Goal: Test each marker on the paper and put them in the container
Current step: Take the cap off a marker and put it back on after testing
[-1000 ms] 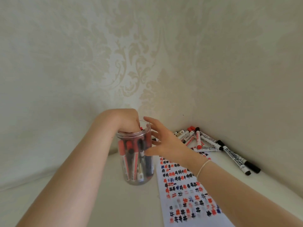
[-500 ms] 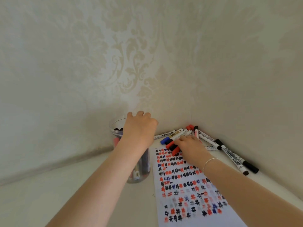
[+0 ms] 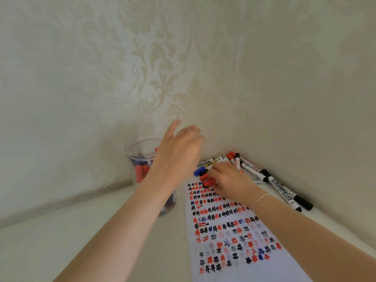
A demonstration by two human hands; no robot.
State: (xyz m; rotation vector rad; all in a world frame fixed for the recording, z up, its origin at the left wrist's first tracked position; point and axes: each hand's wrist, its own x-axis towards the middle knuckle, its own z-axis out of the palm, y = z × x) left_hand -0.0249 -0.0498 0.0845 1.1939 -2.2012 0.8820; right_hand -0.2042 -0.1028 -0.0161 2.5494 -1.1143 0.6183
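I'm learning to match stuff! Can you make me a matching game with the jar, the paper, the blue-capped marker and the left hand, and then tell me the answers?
Things:
1. jar
2. paper
3. blue-capped marker
4. left hand

Descriptions:
A. covered in red, black and blue hash marks
B. open, raised in front of the jar
C. clear, holding markers upright
D. lying at the paper's far edge

Pairs: 1-C, 2-A, 3-D, 4-B

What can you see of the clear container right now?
The container is a clear plastic cylinder with an open round rim and no lid in view. It stands upright on the white surface by the wall, left of the marked paper. Red, blue and dark capped markers stand inside. The left hand and forearm pass in front and hide its right side; whether they touch it is unclear.
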